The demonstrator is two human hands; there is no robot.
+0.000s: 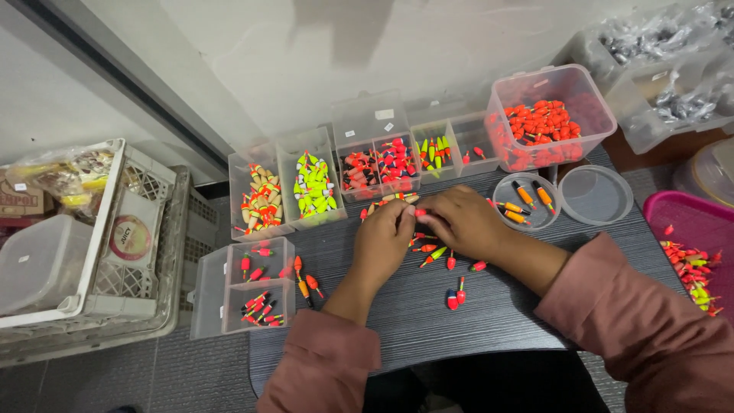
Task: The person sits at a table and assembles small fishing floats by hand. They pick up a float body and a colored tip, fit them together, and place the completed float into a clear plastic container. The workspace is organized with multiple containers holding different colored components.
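Left hand (384, 239): rests palm-down on the dark wood-grain surface (428, 321), wrist bent inward, fingers curled toward the right hand; it appears to pinch one end of a small red fishing float (420, 213)
Right hand (461, 221): lies knuckles-up, forearm angled in from the right, fingers closed on the other side of the same float; the two hands meet at the fingertips, which suits a piece too small for one hand to steady
Small red fishing float: held between both hands, just above the surface, in front of the row of boxes; only its red tip shows
Loose floats (447, 264): scattered on the surface below and beside the hands, within easy reach, lying flat
Divided clear boxes (368, 164): lined along the far edge, each compartment holding one colour pattern (orange and cream, yellow-green, red and black), so the sorts stay apart
Clear tub of red floats (549, 115): at the far right of the row, open-topped, heaped
Round clear dish (525, 200): just right of the right hand, holding a few orange floats; a second round dish (595, 194) stands beside it
Near-left clear box (243, 297): at the surface's left edge, with red and black floats inside
Pink basket (692, 229): at far right, holding mixed floats
White crate (99, 229): well apart on the left, off the surface
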